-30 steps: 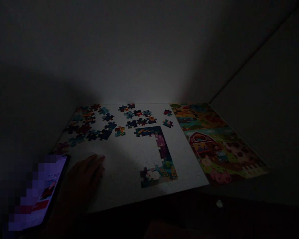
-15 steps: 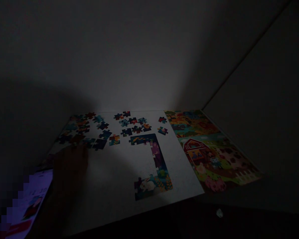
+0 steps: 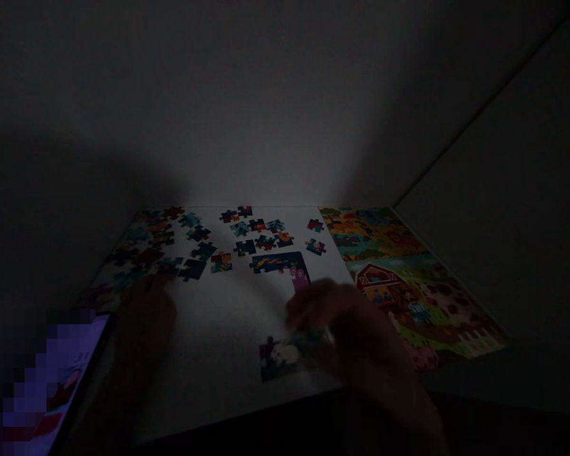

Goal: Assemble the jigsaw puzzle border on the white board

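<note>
The scene is very dim. My left hand (image 3: pixel 147 310) rests at the near edge of a cluster of loose jigsaw pieces (image 3: pixel 149 256); its fingertips are dark, and I cannot see whether they grip a piece. My right hand (image 3: pixel 351 329) is over the right side of a joined strip of jigsaw pieces (image 3: pixel 280 261), fingers curved and the thumb apart from them. No piece shows between them. The strip has a purple figure, and its lower end shows a white rabbit (image 3: pixel 285 353). The hand hides the strip's middle.
More loose pieces (image 3: pixel 265 242) lie toward the back of the white board (image 3: pixel 209 335). Along the right are colourful pictures of animals (image 3: pixel 370 234) and a farm with a red barn (image 3: pixel 375 275). A lit phone-like screen (image 3: pixel 76 373) is at lower left. A wall (image 3: pixel 266 126) rises behind.
My right hand has come in from the lower right over the joined strip. My left hand stays beside the loose pieces at the left. The view has shifted slightly.
</note>
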{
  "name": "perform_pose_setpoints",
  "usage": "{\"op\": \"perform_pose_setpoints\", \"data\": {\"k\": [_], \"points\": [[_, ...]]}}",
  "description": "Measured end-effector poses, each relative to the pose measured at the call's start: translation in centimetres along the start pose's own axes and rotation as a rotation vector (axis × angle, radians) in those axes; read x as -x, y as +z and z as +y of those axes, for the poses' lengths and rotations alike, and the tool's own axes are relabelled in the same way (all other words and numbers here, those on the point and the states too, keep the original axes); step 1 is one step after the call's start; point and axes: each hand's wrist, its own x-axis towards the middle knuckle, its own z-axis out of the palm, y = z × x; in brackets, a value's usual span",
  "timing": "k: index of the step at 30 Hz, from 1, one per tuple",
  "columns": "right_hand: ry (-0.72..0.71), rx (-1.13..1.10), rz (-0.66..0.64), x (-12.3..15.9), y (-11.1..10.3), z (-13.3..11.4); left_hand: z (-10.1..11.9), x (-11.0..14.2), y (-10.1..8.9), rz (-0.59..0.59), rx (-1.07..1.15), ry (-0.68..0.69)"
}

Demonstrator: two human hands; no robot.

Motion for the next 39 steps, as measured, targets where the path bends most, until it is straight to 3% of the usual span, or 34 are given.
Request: {"op": "perform_pose_setpoints", "data": {"k": [3,7,9,12,20,26,31,34,36,39], "points": [[0.108,0.358,0.199,-4.5,-3.2,6.7,-1.3,0.7,0.6,-0.019,-0.104,-0.039],[0.285,0.686,0.202,-6.8,-5.6,16.0,-2.7,1.3,1.3,-0.018,-0.168,-0.025],[0.278,0.753,0.210,-6.9,-5.8,18.4,-2.9,1.3,1.4,-0.006,-0.153,-0.040],[0.235,0.866,0.223,-6.8,-5.4,19.7,-2.7,1.1,1.5,0.007,-0.122,-0.066],[0.337,0.845,0.282,-6.9,-5.4,19.4,-3.6,1.4,2.0,0.074,-0.102,0.027],[0.445,0.510,0.416,-6.9,-4.8,19.0,-4.0,1.7,2.6,0.120,-0.090,0.059],[0.474,0.270,0.436,-7.2,-4.4,15.9,-3.4,1.3,2.1,0.128,-0.074,0.040],[0.430,0.059,0.322,-5.3,-3.0,12.2,-2.2,2.1,1.2,0.163,0.006,0.091],[0.428,-0.024,0.144,-3.0,-0.9,9.4,-0.8,3.8,0.5,0.140,0.105,0.191],[0.513,-0.043,-0.148,1.0,2.9,6.2,1.8,7.6,-0.2,-0.065,0.273,0.343]]}}
